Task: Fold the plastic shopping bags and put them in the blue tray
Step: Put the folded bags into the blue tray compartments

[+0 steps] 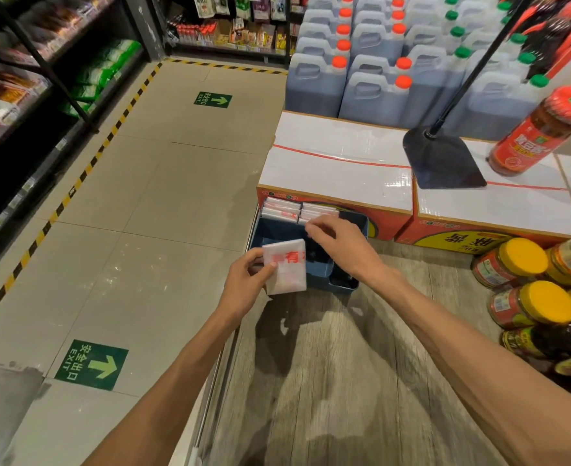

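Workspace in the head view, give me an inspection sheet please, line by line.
Surface: wood-grain counter.
Job's things: folded bag at the near left corner of the blue tray; stacked folded bags at the tray's far end.
Clutter: yellow-lidded jars, red bottle, black stand base on white-topped cartons.
Grippers: left hand pinches the folded bag; right hand reaches over the tray at the stacks.
Cables: nothing seen.
Surroundings: shop aisle, jugs, floor exit signs.

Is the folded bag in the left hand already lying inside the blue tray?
No, the left hand pinches the folded bag upright over the near edge of the blue tray.
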